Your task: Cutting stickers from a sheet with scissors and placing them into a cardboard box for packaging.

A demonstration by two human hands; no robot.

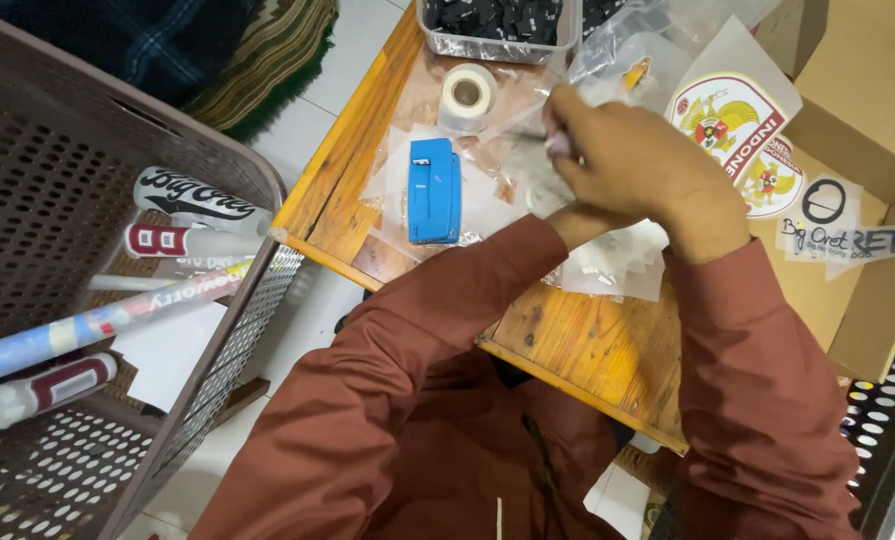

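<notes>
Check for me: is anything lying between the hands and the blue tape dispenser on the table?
Nothing solid stands between them. The right hand covers most of the left hand, both holding small clear plastic bags. The blue tape dispenser lies to their left on the wooden table, with only flat clear bags between.
</notes>
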